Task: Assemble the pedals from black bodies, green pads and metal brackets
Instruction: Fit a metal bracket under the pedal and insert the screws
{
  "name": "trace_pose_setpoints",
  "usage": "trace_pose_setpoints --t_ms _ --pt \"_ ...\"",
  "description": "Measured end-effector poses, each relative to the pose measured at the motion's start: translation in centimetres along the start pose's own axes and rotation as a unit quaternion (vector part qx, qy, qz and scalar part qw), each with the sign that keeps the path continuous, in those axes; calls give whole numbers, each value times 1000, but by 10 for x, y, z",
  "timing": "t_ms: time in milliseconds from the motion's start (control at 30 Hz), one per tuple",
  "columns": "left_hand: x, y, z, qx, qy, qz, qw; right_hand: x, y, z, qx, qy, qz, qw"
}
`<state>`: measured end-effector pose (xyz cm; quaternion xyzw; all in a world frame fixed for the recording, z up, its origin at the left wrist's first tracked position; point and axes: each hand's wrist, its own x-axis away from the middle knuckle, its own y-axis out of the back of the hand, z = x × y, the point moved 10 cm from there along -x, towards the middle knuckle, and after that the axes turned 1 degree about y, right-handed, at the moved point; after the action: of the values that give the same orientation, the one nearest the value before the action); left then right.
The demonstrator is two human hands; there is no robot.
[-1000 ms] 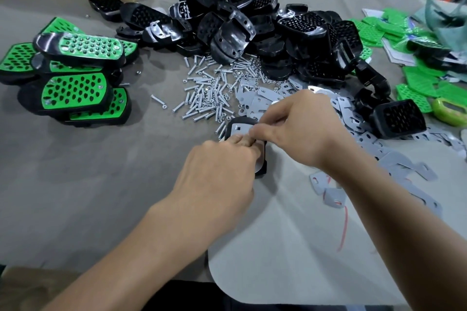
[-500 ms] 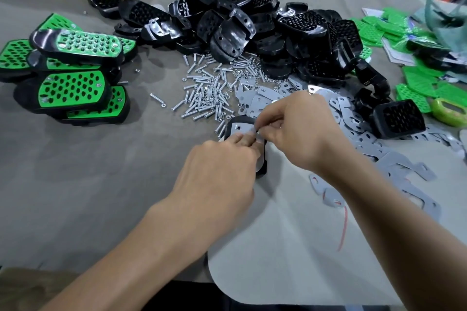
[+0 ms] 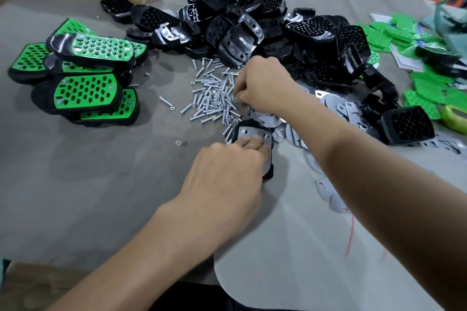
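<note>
Keeping a few finished pedals (image 3: 86, 76) stacked at far left. Pressing the metal bracket (image 3: 255, 135) onto a black body (image 3: 268, 174) with the left hand (image 3: 222, 177), fingers together and flat. Digging into the screws (image 3: 214, 101) with the right hand (image 3: 262, 83), fingers curled, unclear whether pinching one. Probably leaving most work undone: heap of black bodies (image 3: 316, 33), loose brackets (image 3: 343, 108) and green pads (image 3: 429, 88) waiting at right.

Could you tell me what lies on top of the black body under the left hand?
A metal bracket lies on it, two holes showing at its far end. The left hand presses it with its fingers and covers its near part.
</note>
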<state>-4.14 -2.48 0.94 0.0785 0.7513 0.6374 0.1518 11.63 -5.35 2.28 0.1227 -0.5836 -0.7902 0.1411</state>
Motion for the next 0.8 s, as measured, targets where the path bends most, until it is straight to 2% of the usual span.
trace_pose_setpoints --t_ms 100,233,367,467,533,600,733,800 --pt "1 -2 3 5 9 8 1000 -14 -7 5 58 23 2 998" --pt "3 -4 4 26 12 12 1000 -18 -6 3 70 15 -20 997" --pt "1 -3 3 33 1 8 999 -6 -4 7 31 20 -18 999" --pt "3 -3 1 37 -8 1 999 9 24 0 16 -6 -77 997" --pt "2 -3 0 33 -15 -6 999 28 40 -10 -35 -24 -84 996" --pt "0 -3 2 34 -14 -5 999 52 45 -22 -41 -33 -48 997" --pt "0 -2 2 36 -4 -5 999 105 12 -50 18 -75 119 990" --pt "0 -1 1 38 -3 -8 999 119 -1 -52 18 -81 128 988"
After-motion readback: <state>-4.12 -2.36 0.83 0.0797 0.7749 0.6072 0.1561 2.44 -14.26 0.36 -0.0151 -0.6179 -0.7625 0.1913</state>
